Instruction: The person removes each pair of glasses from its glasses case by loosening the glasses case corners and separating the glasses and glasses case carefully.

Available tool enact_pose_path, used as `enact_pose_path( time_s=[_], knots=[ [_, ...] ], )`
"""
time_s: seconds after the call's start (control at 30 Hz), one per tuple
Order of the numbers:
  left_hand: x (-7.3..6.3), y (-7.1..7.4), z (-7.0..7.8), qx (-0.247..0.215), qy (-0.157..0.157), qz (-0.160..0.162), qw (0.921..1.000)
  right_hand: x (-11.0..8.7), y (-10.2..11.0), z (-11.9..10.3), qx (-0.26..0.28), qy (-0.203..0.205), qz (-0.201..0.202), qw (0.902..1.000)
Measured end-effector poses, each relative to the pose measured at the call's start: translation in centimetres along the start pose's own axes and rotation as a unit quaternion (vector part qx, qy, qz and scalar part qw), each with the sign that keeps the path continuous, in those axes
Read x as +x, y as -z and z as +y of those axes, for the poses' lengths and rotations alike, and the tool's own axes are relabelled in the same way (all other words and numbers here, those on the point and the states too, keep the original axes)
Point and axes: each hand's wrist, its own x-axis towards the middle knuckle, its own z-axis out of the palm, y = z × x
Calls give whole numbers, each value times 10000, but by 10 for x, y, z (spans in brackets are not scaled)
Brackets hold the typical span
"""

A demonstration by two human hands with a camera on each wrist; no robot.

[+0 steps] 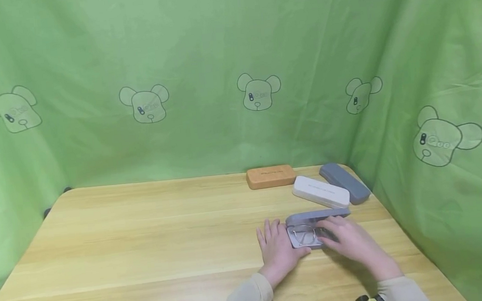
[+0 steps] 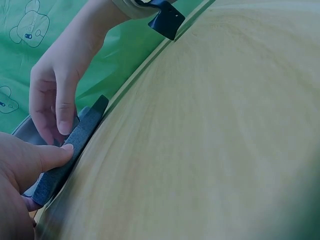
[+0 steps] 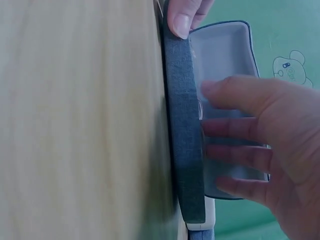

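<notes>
There the glasses (image 1: pixel 305 235) were seen, cradled in the open gray case (image 3: pixel 182 135) on the right side of the table (image 1: pixel 145 247), one lens showing, the rest partly screened by the right hand (image 1: pixel 354 240). The case was held at its left end by the left hand (image 1: pixel 276 250), thumb pressed to the front wall. Over the other half the right hand was poised, fingers dipped inside; whether the frame was pinched could not be told. Thin-rimmed and, it was judged, very light: easily bent, the lenses slick and quickly smudged! A gentle grip was called for at bridge or temples, never on the glass. The case was judged stiff, best braced by its walls.
</notes>
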Motion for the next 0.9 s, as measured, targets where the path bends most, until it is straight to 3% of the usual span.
enact_pose_path(
  time_s=[0.23, 0.9],
  knots=[
    [1, -3, -1, 109, 23, 28, 9999, 1, -2, -2, -43, -99, -134, 9999],
    [0, -1, 0, 3, 1, 15, 10000, 1, -8, -1, -147, 59, 298, 9994]
  ],
)
